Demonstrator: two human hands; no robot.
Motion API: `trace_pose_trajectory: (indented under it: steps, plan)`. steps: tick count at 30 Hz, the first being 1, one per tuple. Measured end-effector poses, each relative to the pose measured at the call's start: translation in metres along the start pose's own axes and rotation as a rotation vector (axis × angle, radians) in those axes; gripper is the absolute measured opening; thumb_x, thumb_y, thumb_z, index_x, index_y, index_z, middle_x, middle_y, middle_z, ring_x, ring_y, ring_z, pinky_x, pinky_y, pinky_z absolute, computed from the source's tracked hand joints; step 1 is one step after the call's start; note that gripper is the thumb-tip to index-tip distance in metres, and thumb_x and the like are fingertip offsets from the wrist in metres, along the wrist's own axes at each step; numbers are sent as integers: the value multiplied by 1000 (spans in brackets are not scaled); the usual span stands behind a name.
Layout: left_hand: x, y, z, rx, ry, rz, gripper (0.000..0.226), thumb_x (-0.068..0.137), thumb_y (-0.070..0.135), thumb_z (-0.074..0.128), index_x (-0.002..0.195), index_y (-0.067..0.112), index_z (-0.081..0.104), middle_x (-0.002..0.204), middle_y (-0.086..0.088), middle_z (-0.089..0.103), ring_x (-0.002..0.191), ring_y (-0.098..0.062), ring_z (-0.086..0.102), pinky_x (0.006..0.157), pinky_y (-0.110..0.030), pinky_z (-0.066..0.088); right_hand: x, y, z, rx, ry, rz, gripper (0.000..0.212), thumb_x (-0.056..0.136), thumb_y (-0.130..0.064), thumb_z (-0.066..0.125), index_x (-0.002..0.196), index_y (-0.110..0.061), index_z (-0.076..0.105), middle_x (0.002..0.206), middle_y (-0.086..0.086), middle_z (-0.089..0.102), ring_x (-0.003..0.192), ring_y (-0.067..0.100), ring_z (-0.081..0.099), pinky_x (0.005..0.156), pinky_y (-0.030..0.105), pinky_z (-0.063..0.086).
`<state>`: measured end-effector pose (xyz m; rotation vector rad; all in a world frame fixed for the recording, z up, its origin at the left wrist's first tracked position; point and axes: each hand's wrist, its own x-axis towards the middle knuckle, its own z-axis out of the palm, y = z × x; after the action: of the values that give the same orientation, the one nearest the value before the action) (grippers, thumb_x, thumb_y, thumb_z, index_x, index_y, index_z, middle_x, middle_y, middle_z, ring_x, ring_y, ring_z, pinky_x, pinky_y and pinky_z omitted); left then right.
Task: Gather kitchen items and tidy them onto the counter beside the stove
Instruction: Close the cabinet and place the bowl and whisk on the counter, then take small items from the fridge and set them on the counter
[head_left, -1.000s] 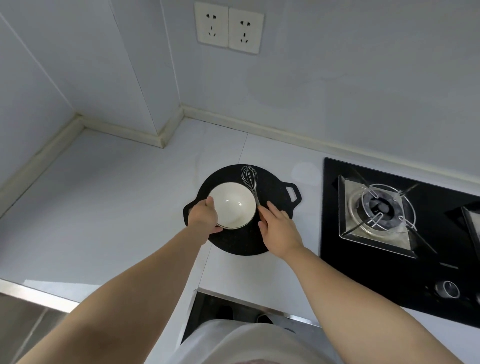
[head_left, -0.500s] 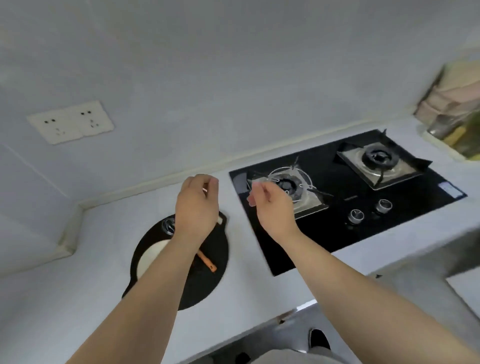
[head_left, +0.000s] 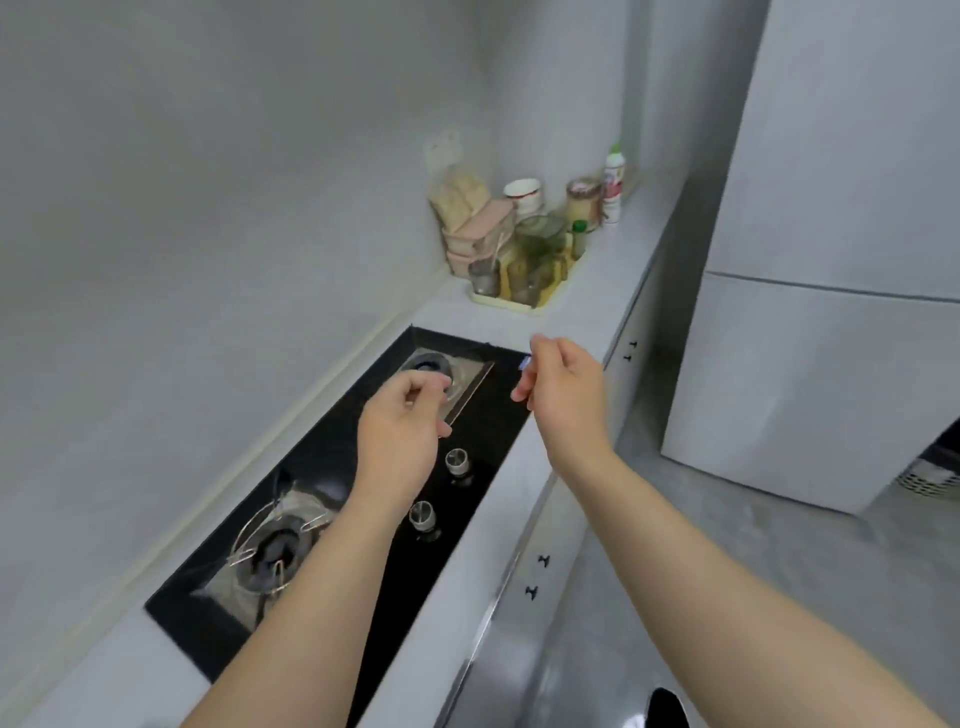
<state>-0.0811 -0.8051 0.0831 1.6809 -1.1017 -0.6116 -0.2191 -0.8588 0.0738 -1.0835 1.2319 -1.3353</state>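
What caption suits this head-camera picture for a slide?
Left hand and right hand, both empty, held over a black gas stove; jars and containers crowd the counter beyond.

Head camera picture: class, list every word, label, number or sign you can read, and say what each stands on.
No text here can be read.
Red label on the white bottle: too blurred to read.
Label on the jar: too blurred to read.
Small sticker on the far corner of the stove: too small to read.
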Motion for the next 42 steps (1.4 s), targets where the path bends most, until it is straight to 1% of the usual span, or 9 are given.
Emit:
trace_pose_trajectory:
  steps: [7, 14, 17, 22, 29, 33, 37, 39, 42]
  plan:
    - [58, 86, 202, -171, -293, 18, 18, 100, 18, 53, 95, 20, 70, 84, 0, 65, 63, -13, 59, 61, -30, 47, 129, -20, -164, 6, 220, 3, 41, 99, -32, 49, 60, -18, 49, 56, -3, 53, 60, 17, 55, 61, 35, 48]
    - [98, 142, 321, -243, -453, 33, 17, 101, 16, 52, 100, 14, 69, 82, 0, 62, 58, -9, 57, 54, -24, 46, 205, -43, -255, -103, 279, 4, 32, 103, -25, 46, 77, -14, 60, 73, 1, 64, 62, 11, 60, 56, 16, 42]
    - [129, 159, 360, -266, -471, 43, 16, 101, 17, 52, 103, 14, 68, 84, 0, 62, 59, -10, 57, 53, -23, 46, 237, -50, -274, -111, 310, 1, 29, 103, -18, 42, 82, -15, 63, 85, 3, 70, 69, 12, 63, 57, 13, 45]
    - [200, 185, 418, -364, -495, 65, 17, 102, 15, 50, 102, 14, 66, 85, -1, 63, 61, -12, 56, 56, -26, 45, 302, -62, -295, -252, 347, -40, 25, 103, -20, 42, 105, -20, 67, 100, -5, 72, 89, 11, 67, 88, 34, 53]
    - [317, 217, 500, -417, -537, 135, 15, 101, 16, 50, 102, 19, 65, 88, 0, 66, 70, -10, 59, 61, -26, 49, 402, -82, -301, -407, 415, -34, 37, 100, -28, 49, 135, -21, 59, 128, -3, 66, 120, 12, 59, 108, 38, 45]
    - [382, 232, 546, -333, -566, 192, 33, 95, 25, 55, 126, 17, 60, 116, -4, 68, 104, -19, 65, 91, -34, 53, 456, -89, -296, -415, 459, 6, 39, 100, -27, 49, 137, -22, 58, 130, -6, 64, 120, 14, 59, 108, 36, 45]
    - [413, 238, 579, -296, -574, 244, 52, 100, 25, 53, 149, 13, 39, 146, 2, 48, 131, -13, 47, 103, -25, 35, 484, -91, -295, -465, 491, 12, 40, 101, -28, 48, 139, -21, 57, 135, -10, 61, 123, 10, 57, 108, 31, 43]
    - [422, 238, 596, -321, -610, 284, 43, 102, 26, 49, 143, 15, 46, 135, 12, 53, 124, -8, 52, 101, -24, 38, 493, -89, -297, -503, 502, 24, 40, 100, -27, 48, 139, -20, 57, 138, -10, 59, 127, 7, 53, 109, 28, 41]
    - [432, 233, 620, -346, -568, 306, 22, 102, 34, 47, 112, 21, 62, 107, 11, 68, 99, -7, 63, 86, -28, 50, 500, -91, -301, -536, 531, 46, 40, 100, -26, 49, 139, -20, 57, 138, -9, 59, 126, 6, 54, 108, 29, 42]
